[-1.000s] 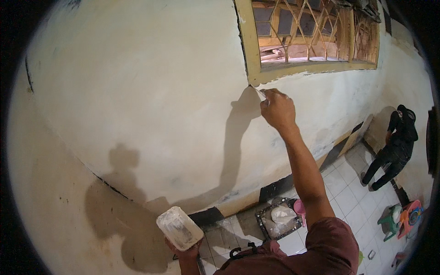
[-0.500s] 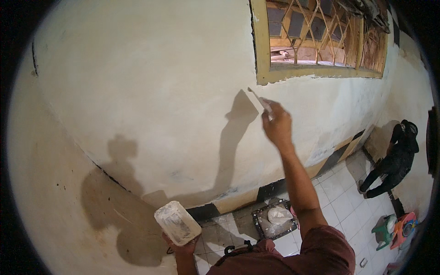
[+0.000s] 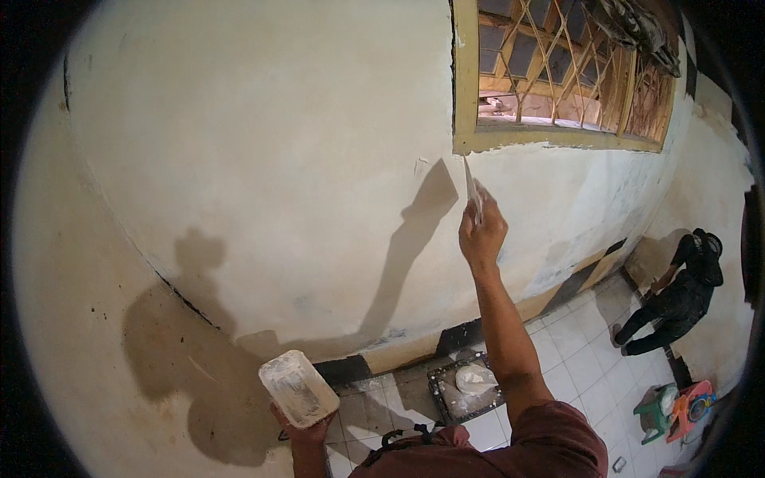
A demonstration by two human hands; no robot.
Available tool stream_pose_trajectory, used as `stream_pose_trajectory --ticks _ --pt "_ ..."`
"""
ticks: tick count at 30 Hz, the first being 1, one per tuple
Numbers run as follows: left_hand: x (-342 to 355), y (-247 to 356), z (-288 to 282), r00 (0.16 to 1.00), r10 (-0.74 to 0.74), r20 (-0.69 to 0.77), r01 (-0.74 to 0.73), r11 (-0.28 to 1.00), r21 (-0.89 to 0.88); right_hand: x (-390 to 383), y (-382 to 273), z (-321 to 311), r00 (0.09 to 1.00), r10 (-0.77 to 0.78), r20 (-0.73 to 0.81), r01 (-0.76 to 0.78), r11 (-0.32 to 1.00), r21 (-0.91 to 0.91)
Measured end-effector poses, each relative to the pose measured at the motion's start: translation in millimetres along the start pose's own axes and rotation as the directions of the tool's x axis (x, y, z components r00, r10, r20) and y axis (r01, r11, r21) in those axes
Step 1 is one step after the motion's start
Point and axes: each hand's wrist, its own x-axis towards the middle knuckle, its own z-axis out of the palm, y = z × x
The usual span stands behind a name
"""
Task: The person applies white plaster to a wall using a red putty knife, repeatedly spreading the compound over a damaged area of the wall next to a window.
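Note:
My right hand (image 3: 483, 224) grips a thin, pale putty knife (image 3: 470, 179), its tip raised just below the lower left corner of a yellow wooden window frame (image 3: 464, 95), in front of the cream wall (image 3: 263, 159); whether the blade touches is unclear. Low in the view, my left hand (image 3: 303, 430) holds a rectangular white plastic container (image 3: 296, 385) smeared with pale paste. A small raised smear (image 3: 422, 165) shows on the wall left of the knife. Shadows of my arm and head fall across the wall.
A person (image 3: 677, 295) in dark clothes bends at the right wall. Below me, a dirty dark tray (image 3: 441, 398) holding a white bag stands on white floor tiles (image 3: 578, 342). Green (image 3: 653, 422) and orange (image 3: 684, 422) stools with items sit at lower right. Dark items (image 3: 637, 36) hang on the window grille.
The knife has left the frame's corner, dropped, then turned more upright just below it. The window appears further right in my view, and a small smear now shows left of the knife.

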Motion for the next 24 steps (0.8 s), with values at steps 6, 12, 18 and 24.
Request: stream_pose_trajectory --ticks 6,12,18,24 --pt "-8.4 10.7 1.8 0.987 0.112 -0.119 -0.104 0.992 0.069 18.4 -29.7 34.3 0.995 -0.103 -0.010 0.101 0.985 -0.143" --pt "-26.1 27.7 8.6 0.902 0.430 0.031 -0.297 0.569 0.767 -64.1 -82.9 152.6 0.985 -0.170 -0.032 0.153 0.943 -0.295" --pt "-36.6 74.1 -8.2 0.946 0.308 -0.099 -0.280 0.933 0.225 -95.0 -162.4 109.2 0.980 -0.081 0.182 0.061 0.991 0.115" --pt "-38.1 72.7 -9.7 0.972 0.232 -0.025 -0.219 0.945 0.244 75.1 -141.5 37.7 0.943 -0.315 0.104 0.323 0.944 -0.067"
